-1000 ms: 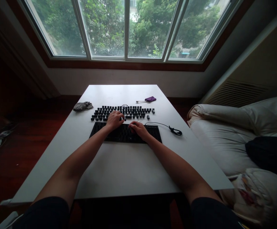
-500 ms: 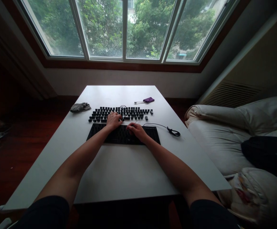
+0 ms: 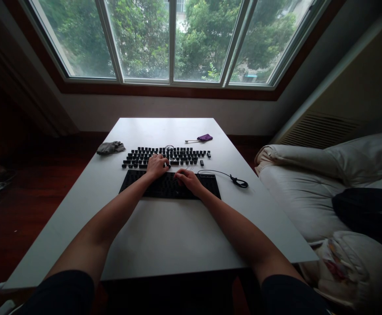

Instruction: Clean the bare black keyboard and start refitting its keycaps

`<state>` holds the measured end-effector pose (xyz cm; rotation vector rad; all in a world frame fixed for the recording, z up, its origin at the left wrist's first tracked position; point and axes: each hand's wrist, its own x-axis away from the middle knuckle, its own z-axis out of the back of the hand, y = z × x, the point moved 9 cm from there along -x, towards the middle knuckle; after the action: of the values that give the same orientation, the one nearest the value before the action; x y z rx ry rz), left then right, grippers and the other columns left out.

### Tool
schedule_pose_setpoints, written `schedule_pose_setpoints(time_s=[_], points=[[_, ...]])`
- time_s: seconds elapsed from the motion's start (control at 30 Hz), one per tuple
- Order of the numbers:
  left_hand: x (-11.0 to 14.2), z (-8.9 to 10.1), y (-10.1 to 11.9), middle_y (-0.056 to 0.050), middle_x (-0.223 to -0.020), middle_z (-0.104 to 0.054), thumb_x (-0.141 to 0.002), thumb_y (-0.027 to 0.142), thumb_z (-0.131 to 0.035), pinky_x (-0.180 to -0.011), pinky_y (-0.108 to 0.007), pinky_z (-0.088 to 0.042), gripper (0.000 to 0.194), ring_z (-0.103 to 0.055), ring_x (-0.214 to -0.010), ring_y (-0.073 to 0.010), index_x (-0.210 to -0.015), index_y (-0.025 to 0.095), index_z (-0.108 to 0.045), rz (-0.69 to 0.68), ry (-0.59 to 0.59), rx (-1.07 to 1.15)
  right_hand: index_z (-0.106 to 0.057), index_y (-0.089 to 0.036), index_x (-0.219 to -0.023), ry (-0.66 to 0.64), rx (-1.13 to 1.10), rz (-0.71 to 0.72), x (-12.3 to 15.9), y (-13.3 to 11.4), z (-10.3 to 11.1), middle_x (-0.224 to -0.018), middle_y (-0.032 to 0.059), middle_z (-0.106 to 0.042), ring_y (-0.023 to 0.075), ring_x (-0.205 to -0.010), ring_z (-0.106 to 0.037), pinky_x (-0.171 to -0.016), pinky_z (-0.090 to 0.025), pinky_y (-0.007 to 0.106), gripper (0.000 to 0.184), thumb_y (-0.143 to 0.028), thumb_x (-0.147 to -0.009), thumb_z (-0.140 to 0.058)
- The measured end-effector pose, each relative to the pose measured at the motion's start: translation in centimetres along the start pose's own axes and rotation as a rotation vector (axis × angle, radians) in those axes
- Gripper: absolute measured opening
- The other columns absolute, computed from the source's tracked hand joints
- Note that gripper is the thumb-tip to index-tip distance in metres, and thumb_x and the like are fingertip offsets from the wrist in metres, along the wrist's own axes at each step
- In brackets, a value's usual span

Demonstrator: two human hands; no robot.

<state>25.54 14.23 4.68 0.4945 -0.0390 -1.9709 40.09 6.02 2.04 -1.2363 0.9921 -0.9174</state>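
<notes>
A black keyboard lies across the white table, its key tops apparently off. Behind it, loose black keycaps stand in several rows. Over the nearest rows is my left hand, fingers curled down, with thumb and forefinger closed at a small dark keycap. My right hand is closed above the middle of the keyboard. Thin wires stick out of it, which look like the end of a wire keycap puller; its handle is mostly hidden by the fingers.
A coiled black cable lies right of the keyboard. Farther back are a purple cloth pouch and a thin stick-like brush. A crumpled grey cloth sits at the left table edge. A pale sofa stands to the right.
The view has shifted slightly, moving the whole scene a little leftward. My hands stay nearly in place over the keyboard and keycaps, with only small finger movements.
</notes>
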Motion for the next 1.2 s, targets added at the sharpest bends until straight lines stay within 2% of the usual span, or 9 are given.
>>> schedule_pose_setpoints(time_s=[0.27, 0.47, 0.67, 0.83, 1.2], points=[[0.0, 0.1, 0.1, -0.010, -0.102, -0.064, -0.086, 0.035, -0.065, -0.092, -0.045, -0.040, 0.016, -0.051, -0.105, -0.0309, -0.088, 0.025, -0.077, -0.001, 0.002, -0.017, -0.065, -0.018, -0.087, -0.001, -0.001, -0.007, 0.0, -0.1, 0.0, -0.056, -0.0039, -0.055, 0.0118, -0.052, -0.047, -0.053, -0.035, 0.024, 0.033, -0.051, -0.085, -0.063], [-0.1, 0.1, 0.5, -0.009, -0.104, -0.065, -0.083, 0.034, -0.068, -0.093, -0.045, -0.039, 0.016, -0.052, -0.108, -0.0310, -0.096, 0.026, -0.073, -0.013, 0.014, 0.018, -0.065, -0.018, -0.087, 0.000, -0.008, -0.003, 0.1, -0.4, -0.1, -0.055, -0.0040, -0.055, 0.0116, -0.052, -0.047, -0.052, -0.035, 0.024, 0.032, -0.051, -0.085, -0.064], [-0.4, -0.4, 1.4, -0.007, -0.098, -0.072, -0.083, 0.029, -0.067, -0.093, -0.045, -0.037, 0.013, -0.053, -0.105, -0.0302, -0.093, 0.027, -0.075, -0.082, -0.043, 0.047, -0.066, -0.018, -0.087, 0.003, -0.008, -0.001, 0.2, -0.5, -0.1, -0.056, -0.0039, -0.056, 0.0115, -0.052, -0.047, -0.052, -0.034, 0.024, 0.031, -0.049, -0.086, -0.064], [-0.6, -0.6, 1.2, -0.007, -0.097, -0.074, -0.086, 0.029, -0.063, -0.095, -0.047, -0.035, 0.015, -0.053, -0.106, -0.0303, -0.092, 0.028, -0.077, -0.064, -0.058, 0.037, -0.066, -0.018, -0.087, 0.004, -0.003, -0.002, 0.2, -0.6, 0.0, -0.055, -0.0041, -0.056, 0.0113, -0.051, -0.047, -0.052, -0.034, 0.024, 0.030, -0.048, -0.086, -0.064], [-0.4, -0.2, 1.1, -0.009, -0.104, -0.071, -0.089, 0.031, -0.061, -0.093, -0.046, -0.037, 0.019, -0.052, -0.107, -0.0307, -0.096, 0.026, -0.078, -0.056, -0.006, -0.034, -0.065, -0.017, -0.085, 0.004, -0.005, 0.000, 0.3, -1.0, -0.2, -0.054, -0.0040, -0.054, 0.0110, -0.052, -0.047, -0.052, -0.033, 0.024, 0.031, -0.048, -0.085, -0.064]])
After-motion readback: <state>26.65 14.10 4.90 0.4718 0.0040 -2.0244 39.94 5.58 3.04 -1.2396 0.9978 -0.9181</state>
